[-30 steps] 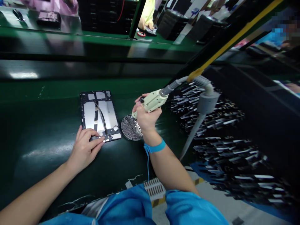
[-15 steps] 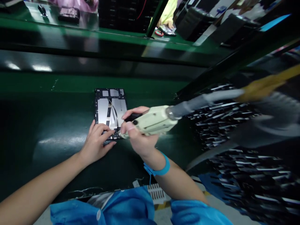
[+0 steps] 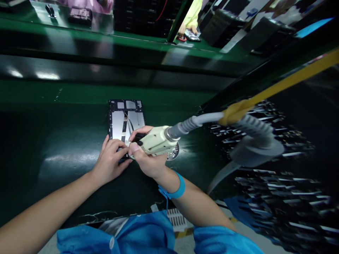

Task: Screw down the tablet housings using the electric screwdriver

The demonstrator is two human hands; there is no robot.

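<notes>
reaching low over a flat, black-edged device with shiny silver plates inside [image 3: 118, 123], both hands work at its near edge. it lies on the smooth, dark green table [image 3: 66, 134], in front of the person. the left hand [image 3: 109, 158] is over the near left corner, likely so the device won't slide. i can't tell if it pinches or just presses. the right hand [image 3: 149, 164] is wrapped around a pale cream plastic hand tool [image 3: 157, 139], thumb near the front, maybe to aim it well. the two hands almost meet; i can't see if they touch. the tool's tip is hidden by fingers. a ribbed grey cable [image 3: 182, 128] runs from its back end to a flat yellow strap [image 3: 286, 83], which seems to hold up the weight. a round, spotty silver metal dish [image 3: 174, 152] sits right of the device, partly hidden by the tool, probably kept close so it is easy to reach.

one second ago the tool's front was at the dish; now it is at the device's near edge. half a second ago the tool hid the dish; now it has moved left, and part of the dish shows. the left hand is still on the same corner.
</notes>
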